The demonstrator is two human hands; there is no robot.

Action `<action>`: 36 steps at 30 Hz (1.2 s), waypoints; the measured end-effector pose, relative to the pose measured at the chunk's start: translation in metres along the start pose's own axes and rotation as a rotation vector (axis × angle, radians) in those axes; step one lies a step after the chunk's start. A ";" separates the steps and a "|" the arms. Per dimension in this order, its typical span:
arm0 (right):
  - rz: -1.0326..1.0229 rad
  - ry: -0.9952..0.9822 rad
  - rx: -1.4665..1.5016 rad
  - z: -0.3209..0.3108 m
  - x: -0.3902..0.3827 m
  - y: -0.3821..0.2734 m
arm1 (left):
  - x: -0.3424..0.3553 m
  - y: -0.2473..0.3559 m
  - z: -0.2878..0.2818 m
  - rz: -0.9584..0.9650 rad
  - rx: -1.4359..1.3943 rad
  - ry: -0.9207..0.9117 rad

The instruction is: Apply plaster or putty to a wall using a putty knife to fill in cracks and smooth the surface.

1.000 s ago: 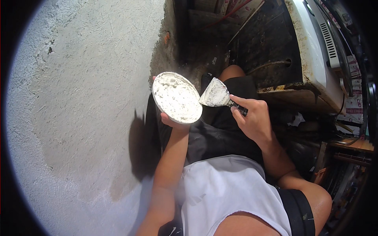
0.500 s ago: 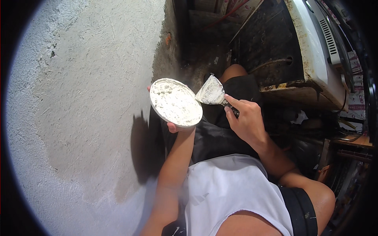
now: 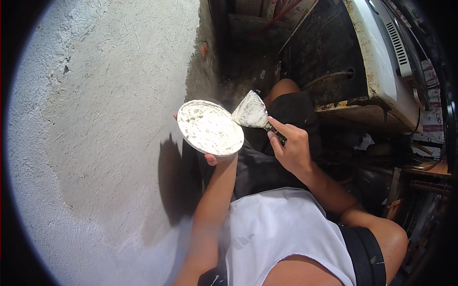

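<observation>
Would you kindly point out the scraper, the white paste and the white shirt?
Scraper (image 3: 250, 111), head view: middle of the blade.
White paste (image 3: 212, 129), head view: middle of its surface.
White shirt (image 3: 281, 224), head view: middle of the front.

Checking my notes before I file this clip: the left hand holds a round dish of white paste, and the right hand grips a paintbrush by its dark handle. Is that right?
Not quite: the head view shows the right hand gripping a wide, flat-bladed scraper, not a paintbrush. The rest of the note stands.
</observation>
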State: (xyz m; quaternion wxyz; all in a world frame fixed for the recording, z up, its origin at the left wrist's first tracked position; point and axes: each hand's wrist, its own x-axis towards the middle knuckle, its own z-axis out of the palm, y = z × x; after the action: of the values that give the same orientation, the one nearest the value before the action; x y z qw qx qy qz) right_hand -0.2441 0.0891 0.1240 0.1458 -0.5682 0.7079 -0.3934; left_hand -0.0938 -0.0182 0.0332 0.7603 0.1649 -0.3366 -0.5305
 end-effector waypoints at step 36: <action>-0.101 0.133 0.095 0.015 0.004 0.032 | -0.012 -0.001 -0.026 -0.452 -0.189 0.196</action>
State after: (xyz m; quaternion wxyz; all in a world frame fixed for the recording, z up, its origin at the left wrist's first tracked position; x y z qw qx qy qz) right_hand -0.2578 0.0805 0.0916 0.1053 -0.5681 0.6671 -0.4703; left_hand -0.0790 -0.0099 0.0095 0.6636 0.2149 -0.1650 -0.6973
